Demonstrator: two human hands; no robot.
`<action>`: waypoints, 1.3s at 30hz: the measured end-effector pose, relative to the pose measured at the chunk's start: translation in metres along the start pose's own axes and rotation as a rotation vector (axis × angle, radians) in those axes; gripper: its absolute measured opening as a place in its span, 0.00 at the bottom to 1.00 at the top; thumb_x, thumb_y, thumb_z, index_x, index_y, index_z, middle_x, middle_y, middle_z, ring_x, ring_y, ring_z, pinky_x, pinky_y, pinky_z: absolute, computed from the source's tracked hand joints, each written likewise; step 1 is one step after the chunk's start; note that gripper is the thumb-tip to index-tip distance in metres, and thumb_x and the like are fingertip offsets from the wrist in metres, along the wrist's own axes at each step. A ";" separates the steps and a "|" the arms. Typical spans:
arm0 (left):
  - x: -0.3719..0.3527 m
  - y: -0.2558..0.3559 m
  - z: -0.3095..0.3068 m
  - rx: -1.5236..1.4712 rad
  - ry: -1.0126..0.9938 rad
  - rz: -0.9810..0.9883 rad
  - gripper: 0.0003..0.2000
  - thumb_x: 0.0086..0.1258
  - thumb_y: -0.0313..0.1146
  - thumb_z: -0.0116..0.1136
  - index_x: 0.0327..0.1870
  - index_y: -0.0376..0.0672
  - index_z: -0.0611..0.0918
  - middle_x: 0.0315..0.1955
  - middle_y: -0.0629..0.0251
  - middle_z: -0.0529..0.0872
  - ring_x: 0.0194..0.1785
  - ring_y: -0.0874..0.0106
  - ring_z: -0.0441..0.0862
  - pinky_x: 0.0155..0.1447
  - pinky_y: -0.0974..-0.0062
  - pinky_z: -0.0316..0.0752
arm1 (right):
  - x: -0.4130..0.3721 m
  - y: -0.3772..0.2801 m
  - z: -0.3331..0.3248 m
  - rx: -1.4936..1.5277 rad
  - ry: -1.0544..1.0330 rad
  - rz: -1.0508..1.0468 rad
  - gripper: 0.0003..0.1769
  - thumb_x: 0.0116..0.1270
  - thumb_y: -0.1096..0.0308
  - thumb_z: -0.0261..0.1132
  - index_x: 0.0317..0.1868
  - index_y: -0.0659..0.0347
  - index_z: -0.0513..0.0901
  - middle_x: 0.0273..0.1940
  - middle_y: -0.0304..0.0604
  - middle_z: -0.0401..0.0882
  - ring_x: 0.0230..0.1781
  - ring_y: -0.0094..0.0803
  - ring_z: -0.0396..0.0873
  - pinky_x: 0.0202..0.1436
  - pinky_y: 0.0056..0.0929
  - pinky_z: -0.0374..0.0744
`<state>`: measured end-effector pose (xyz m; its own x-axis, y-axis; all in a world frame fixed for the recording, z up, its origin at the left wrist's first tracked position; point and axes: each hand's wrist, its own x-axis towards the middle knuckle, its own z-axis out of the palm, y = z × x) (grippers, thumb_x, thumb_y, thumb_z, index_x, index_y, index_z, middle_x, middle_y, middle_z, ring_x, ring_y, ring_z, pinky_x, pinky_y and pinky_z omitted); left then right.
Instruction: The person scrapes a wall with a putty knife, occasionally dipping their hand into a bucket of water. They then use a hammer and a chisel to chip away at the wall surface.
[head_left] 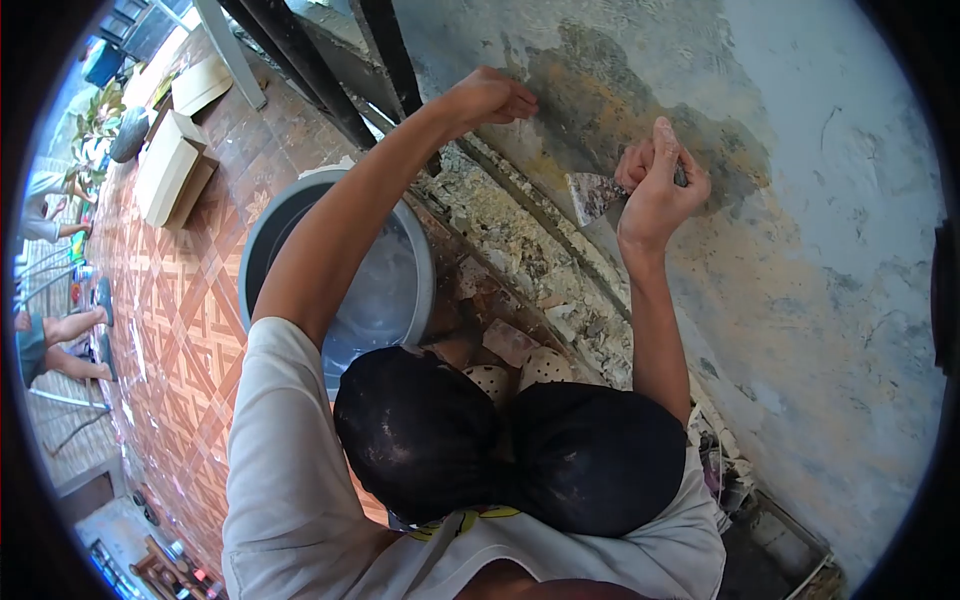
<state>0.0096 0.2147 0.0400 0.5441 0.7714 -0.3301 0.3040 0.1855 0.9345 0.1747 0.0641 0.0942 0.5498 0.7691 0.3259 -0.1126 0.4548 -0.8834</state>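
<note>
My right hand (664, 185) is closed round the handle of a scraper (597, 196), thumb stretched along it. The scraper's blade is smeared with pale residue and points left, close to the wall (800, 290). A dark, damp-looking patch (590, 85) with worn, stained plaster spreads behind both hands. My left hand (490, 98) is at the patch's left edge, its fingers curled together near the wall surface. Whether anything sits between those fingers is hidden. Below the hands, a crumbly ledge (520, 235) of broken plaster runs along the wall's foot.
A large grey tub (425, 270) stands under my left arm. Dark metal posts (385, 60) rise beside my left hand. Cardboard boxes (172, 175) lie on the patterned tile floor (190, 310). Another person's legs (75, 330) show at far left. A tray-like container (780, 545) is at lower right.
</note>
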 end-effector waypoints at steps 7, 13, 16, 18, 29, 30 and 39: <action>-0.045 -0.007 -0.005 0.151 0.150 0.089 0.18 0.69 0.28 0.47 0.57 0.33 0.79 0.53 0.55 0.83 0.60 0.66 0.78 0.66 0.70 0.70 | -0.004 0.011 0.001 0.059 -0.082 -0.033 0.24 0.73 0.67 0.58 0.17 0.62 0.64 0.14 0.31 0.55 0.14 0.19 0.50 0.18 0.27 0.52; -0.134 -0.049 0.025 0.409 0.230 0.141 0.13 0.65 0.30 0.52 0.45 0.35 0.84 0.31 0.54 0.88 0.38 0.67 0.86 0.52 0.67 0.77 | -0.001 0.028 0.027 0.193 -0.282 -0.274 0.24 0.75 0.71 0.51 0.17 0.62 0.57 0.14 0.33 0.51 0.15 0.21 0.46 0.18 0.29 0.50; -0.166 -0.054 0.042 0.674 0.237 0.306 0.12 0.62 0.32 0.53 0.40 0.36 0.85 0.21 0.55 0.84 0.27 0.61 0.82 0.48 0.64 0.75 | 0.004 0.036 0.047 0.079 -0.408 -0.381 0.24 0.74 0.72 0.50 0.17 0.63 0.57 0.14 0.34 0.52 0.15 0.21 0.46 0.18 0.29 0.51; -0.170 -0.060 0.045 0.819 0.234 0.388 0.11 0.61 0.34 0.54 0.35 0.37 0.86 0.16 0.57 0.81 0.23 0.58 0.79 0.44 0.64 0.74 | 0.006 0.041 0.056 -0.016 -0.479 -0.437 0.24 0.74 0.73 0.50 0.17 0.63 0.56 0.14 0.34 0.52 0.15 0.20 0.46 0.18 0.28 0.51; -0.167 -0.072 0.044 0.863 0.243 0.424 0.17 0.61 0.40 0.56 0.16 0.37 0.81 0.10 0.54 0.75 0.19 0.55 0.75 0.43 0.63 0.73 | 0.004 0.097 0.049 -0.409 -0.663 -0.538 0.19 0.70 0.75 0.51 0.17 0.68 0.66 0.12 0.37 0.61 0.12 0.24 0.60 0.17 0.24 0.61; -0.167 -0.074 0.046 0.842 0.238 0.427 0.18 0.61 0.40 0.55 0.15 0.37 0.80 0.10 0.54 0.76 0.19 0.55 0.76 0.43 0.63 0.73 | 0.004 0.107 0.049 -0.477 -0.660 -0.599 0.19 0.69 0.75 0.50 0.17 0.68 0.66 0.12 0.38 0.60 0.12 0.25 0.60 0.17 0.24 0.62; -0.166 -0.075 0.040 0.851 0.227 0.432 0.18 0.60 0.39 0.54 0.12 0.39 0.78 0.11 0.55 0.77 0.20 0.58 0.78 0.43 0.66 0.72 | -0.023 0.104 0.057 -0.582 -0.747 -0.781 0.17 0.63 0.78 0.50 0.14 0.66 0.67 0.13 0.41 0.63 0.10 0.34 0.63 0.22 0.27 0.73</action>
<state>-0.0726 0.0484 0.0195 0.6050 0.7849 0.1339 0.6248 -0.5722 0.5312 0.1030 0.1190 0.0138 -0.3270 0.5350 0.7790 0.5260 0.7879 -0.3204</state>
